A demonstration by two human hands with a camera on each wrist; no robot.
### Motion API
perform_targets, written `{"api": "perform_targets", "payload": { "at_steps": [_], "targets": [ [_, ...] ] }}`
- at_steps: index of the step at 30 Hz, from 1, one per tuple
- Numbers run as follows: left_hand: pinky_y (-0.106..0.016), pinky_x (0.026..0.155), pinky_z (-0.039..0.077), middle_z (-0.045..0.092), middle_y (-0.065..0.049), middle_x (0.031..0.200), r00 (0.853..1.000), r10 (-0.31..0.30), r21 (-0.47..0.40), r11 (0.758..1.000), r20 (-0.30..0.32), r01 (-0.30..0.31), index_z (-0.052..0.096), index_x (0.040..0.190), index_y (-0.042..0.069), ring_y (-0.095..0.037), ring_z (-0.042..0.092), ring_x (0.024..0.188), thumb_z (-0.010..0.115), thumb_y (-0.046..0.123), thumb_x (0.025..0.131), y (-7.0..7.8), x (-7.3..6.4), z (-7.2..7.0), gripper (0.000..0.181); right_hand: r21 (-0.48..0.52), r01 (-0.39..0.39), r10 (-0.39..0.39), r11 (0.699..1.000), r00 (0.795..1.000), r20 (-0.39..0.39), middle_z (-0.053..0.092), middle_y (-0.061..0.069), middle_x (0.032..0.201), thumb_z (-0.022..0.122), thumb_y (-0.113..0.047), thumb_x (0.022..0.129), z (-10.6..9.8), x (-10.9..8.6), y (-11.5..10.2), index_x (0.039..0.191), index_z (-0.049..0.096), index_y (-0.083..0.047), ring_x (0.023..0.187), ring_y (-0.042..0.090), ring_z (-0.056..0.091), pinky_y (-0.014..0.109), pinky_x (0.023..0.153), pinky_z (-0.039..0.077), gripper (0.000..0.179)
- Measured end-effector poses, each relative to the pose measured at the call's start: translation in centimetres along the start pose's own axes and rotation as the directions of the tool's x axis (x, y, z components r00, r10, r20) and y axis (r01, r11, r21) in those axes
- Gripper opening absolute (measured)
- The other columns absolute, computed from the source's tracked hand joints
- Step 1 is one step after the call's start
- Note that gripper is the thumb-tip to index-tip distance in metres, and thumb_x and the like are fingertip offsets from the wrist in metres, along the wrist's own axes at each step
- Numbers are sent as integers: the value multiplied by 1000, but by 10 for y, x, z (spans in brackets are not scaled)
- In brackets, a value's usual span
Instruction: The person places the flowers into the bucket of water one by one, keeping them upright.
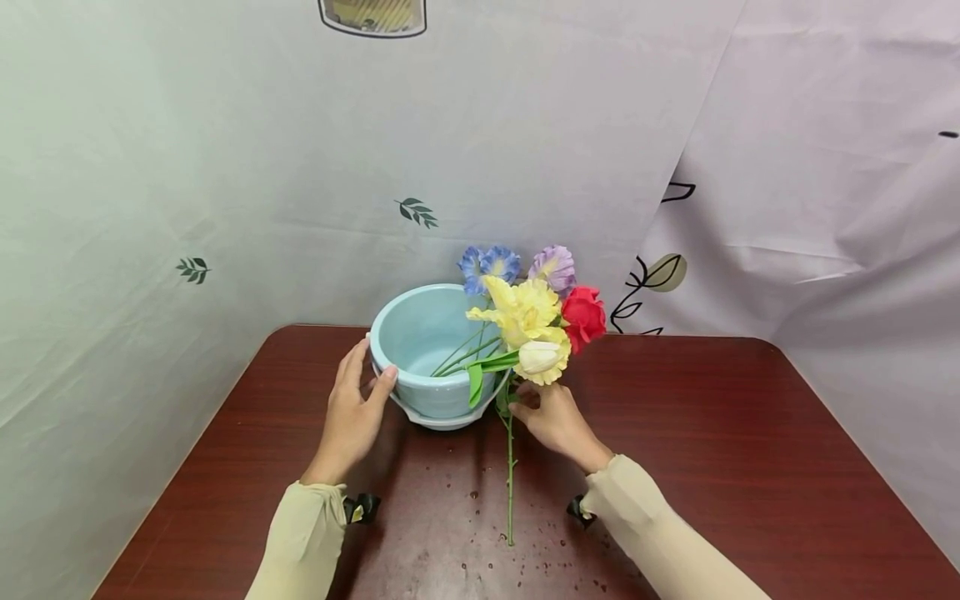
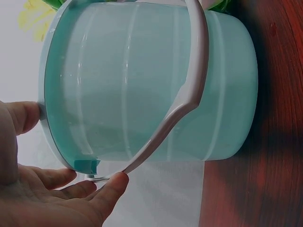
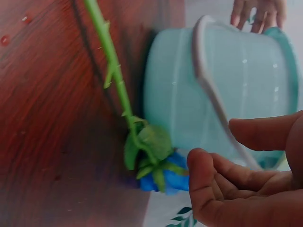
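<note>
A light blue bucket (image 1: 442, 400) stands on the table with artificial flowers leaning over its right rim: a yellow flower (image 1: 517, 304), a red rose (image 1: 583, 317), a white tulip (image 1: 538, 357), and blue and purple blooms. My left hand (image 1: 352, 417) rests on the left rim, thumb in front, fingers against the side and the lowered handle (image 2: 196, 56). Beside the bucket's right side is my right hand (image 1: 558, 421), thumb and fingertips apart. Near its fingertips lies a blue rose (image 3: 165, 177) outside the bucket, its thorny stem (image 3: 116, 71) pointing toward me.
The dark red-brown table (image 1: 712, 417) has water drops scattered near the front. Behind it hangs a pale cloth (image 1: 300, 150) with leaf prints. A black band (image 1: 362, 508) is on the left wrist.
</note>
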State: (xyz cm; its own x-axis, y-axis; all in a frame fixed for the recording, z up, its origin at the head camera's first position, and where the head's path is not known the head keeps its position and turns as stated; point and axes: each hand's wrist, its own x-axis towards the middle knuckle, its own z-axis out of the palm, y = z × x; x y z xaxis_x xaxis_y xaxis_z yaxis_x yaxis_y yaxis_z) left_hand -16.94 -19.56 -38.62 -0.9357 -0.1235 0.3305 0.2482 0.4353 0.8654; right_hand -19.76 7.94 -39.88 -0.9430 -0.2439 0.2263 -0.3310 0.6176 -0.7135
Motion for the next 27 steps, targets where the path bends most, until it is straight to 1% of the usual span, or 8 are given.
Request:
{"api": "perform_targets", "payload": {
  "at_steps": [5,9,12,19,24,27],
  "targets": [
    [-40,109,40,25,-10,154,1000,-4,-6,1000,3,4,26,152,8,-21,32,135,55,26,99,-1,1,0,63,-40,-47,49,998,998,40,65,4,77,73,-7,81,3,2,9,85,67,-2,74,21,61,32,64,52,8],
    [-39,109,40,24,-10,155,1000,-16,2,1000,9,15,25,152,9,-21,32,136,55,25,99,-3,2,0,63,-54,-83,87,995,993,73,65,5,77,73,-8,82,6,4,14,85,67,-2,73,20,61,32,63,53,10],
    [-39,109,40,24,-9,155,1000,-19,4,1000,12,19,25,152,9,-21,33,136,55,26,99,-3,2,0,63,-56,-94,99,994,991,90,66,6,78,73,-9,82,7,5,17,86,67,-1,73,20,62,33,63,54,11],
    [-40,109,40,25,-9,154,1000,-17,0,1000,3,17,27,152,9,-20,33,135,55,27,99,-1,1,0,62,-50,-102,107,994,988,115,66,9,81,74,-8,82,13,8,20,91,66,4,76,24,63,36,64,55,17],
    [-40,109,40,26,-9,153,1000,-16,6,1000,2,16,27,152,9,-20,34,135,54,28,99,-1,0,1,62,-64,-67,74,996,990,122,64,8,77,75,-7,80,17,8,22,84,65,2,71,23,61,33,60,53,14],
    [-40,109,41,27,-9,153,1000,-10,2,1000,-2,10,27,152,9,-20,33,135,55,27,99,-1,0,1,62,-72,-70,79,995,988,132,64,7,75,75,-7,80,18,10,22,80,64,0,67,21,59,31,58,52,14]
  ]
}}
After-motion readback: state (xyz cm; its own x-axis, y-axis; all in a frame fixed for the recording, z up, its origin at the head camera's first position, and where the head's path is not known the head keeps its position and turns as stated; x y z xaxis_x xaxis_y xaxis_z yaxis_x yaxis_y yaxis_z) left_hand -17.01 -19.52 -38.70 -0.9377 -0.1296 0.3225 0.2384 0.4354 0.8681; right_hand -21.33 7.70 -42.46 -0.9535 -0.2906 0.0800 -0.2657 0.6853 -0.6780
